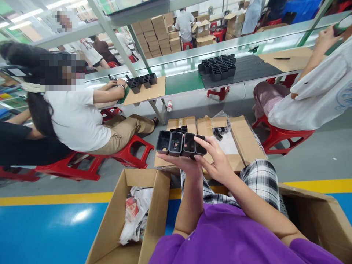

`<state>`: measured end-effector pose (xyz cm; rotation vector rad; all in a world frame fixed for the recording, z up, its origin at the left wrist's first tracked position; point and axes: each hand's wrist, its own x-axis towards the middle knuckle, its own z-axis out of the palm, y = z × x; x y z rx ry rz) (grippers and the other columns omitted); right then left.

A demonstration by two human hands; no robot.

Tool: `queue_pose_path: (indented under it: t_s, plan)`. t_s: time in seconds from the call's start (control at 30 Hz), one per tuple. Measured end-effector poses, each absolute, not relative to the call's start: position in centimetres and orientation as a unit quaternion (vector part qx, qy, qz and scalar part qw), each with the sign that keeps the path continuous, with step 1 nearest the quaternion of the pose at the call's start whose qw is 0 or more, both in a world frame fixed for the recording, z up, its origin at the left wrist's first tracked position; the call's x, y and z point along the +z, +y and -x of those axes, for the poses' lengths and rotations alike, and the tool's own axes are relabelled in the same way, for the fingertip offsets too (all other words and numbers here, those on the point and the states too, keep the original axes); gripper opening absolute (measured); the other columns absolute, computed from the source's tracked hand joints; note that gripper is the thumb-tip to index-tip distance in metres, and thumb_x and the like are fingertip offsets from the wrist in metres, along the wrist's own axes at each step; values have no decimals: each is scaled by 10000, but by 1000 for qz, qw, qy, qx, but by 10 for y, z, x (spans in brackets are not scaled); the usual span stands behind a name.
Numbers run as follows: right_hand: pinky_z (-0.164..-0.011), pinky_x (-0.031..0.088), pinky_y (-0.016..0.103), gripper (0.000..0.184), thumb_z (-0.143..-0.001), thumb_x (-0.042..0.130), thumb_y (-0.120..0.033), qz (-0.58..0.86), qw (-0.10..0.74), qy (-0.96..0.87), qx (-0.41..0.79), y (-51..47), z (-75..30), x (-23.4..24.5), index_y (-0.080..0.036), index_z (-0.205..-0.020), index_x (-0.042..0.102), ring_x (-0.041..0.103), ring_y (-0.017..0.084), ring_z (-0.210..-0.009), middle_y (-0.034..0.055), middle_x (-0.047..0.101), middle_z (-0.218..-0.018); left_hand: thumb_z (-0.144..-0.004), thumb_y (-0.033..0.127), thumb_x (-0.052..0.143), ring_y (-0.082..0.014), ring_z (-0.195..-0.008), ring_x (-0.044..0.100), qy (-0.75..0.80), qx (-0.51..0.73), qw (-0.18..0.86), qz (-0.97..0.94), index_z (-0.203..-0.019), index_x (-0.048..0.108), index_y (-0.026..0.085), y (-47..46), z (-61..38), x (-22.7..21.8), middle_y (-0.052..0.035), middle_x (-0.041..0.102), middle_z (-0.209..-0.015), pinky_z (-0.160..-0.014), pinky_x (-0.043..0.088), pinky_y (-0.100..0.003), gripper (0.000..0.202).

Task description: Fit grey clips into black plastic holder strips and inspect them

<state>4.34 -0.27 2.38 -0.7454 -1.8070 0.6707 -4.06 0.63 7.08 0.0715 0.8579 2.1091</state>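
A row of several black, open-topped square plastic cups (176,143) is held in front of my lap, their openings facing me. My left hand (185,164) supports the row from below, its fingers mostly hidden under the cups. With thumb and fingers, my right hand (220,163) grips the rightmost black cup (201,146). Just beyond, flattened cardboard boxes (246,137) bear more small black cups (220,130), partly hidden behind the held row.
An open carton (162,198) with crumpled paper (137,211) stands at my left. Another carton (316,209) is at my right. People sit on red stools (134,150) on both sides. Ahead, a workbench (181,85) carries grouped black cups (220,66).
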Motion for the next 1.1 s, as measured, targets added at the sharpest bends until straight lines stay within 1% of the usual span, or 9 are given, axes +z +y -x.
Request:
queue_pose_path:
  t_s: [0.1,0.17,0.3,0.43,0.57,0.73,0.93,1.0,1.1]
  plan:
    - [-1075,532,481,444,-1022,539,-371,298,511,-756,280,-4,-44,21,-347,-1465,532,579,280,-1298,117,529,-1425,-917,823,171,-261,-978,704,318,855,410,-1,-1211,678,149,6,42,71,-121,740,-1061,-830,578,-336,894]
    - [-1044,557,475,527,-1015,558,-368,290,522,-746,295,-4,-43,18,-356,-1528,440,568,283,-1325,119,525,-1463,-935,798,149,-253,-969,711,343,849,402,2,-1261,654,155,8,45,70,-129,738,-1080,-812,586,-336,880]
    - [-984,597,454,810,-977,635,-392,282,556,-704,341,-4,-40,12,-347,-1632,160,589,281,-1319,134,558,-1461,-925,791,81,-246,-914,718,398,833,384,-7,-1324,607,142,13,51,65,-165,733,-1076,-734,594,-331,925]
    - [-1013,581,473,858,-967,651,-422,287,556,-692,360,-4,-38,8,-333,-1638,124,602,285,-1315,139,588,-1437,-902,810,60,-250,-850,715,420,823,382,-36,-1351,578,136,15,55,59,-180,729,-1073,-630,579,-321,961]
    - [-1024,578,469,868,-954,669,-439,286,555,-690,366,-4,-38,9,-321,-1635,143,584,288,-1344,145,596,-1432,-863,853,49,-250,-836,712,418,819,388,-68,-1337,582,134,16,57,53,-179,725,-1067,-638,583,-333,1013]
    - [-1017,587,474,806,-971,645,-413,291,552,-693,362,-3,-38,8,-309,-1626,186,589,280,-1337,146,593,-1434,-872,850,117,-240,-855,716,406,843,345,-72,-1305,590,157,20,59,43,-146,728,-1056,-726,599,-338,945]
    - [-1016,590,453,607,-981,625,-374,290,546,-711,334,-4,-41,13,-296,-1536,391,563,261,-1338,136,531,-1478,-840,885,186,-242,-859,724,360,855,357,-107,-1246,621,163,24,70,23,-111,742,-997,-808,616,-363,935]
    - [-1040,564,475,511,-984,617,-367,295,565,-717,284,-7,-43,19,-278,-1469,481,556,270,-1332,137,556,-1433,-880,838,222,-238,-886,723,334,870,340,-124,-1254,623,173,26,71,18,-98,744,-1017,-833,615,-360,862]
    - [-1053,520,498,380,-983,617,-331,309,589,-720,200,-11,-46,28,-263,-1354,582,601,269,-1233,125,645,-1281,-929,784,239,-225,-938,713,302,902,275,-142,-1248,626,202,28,66,9,-68,735,-1053,-847,608,-341,768]
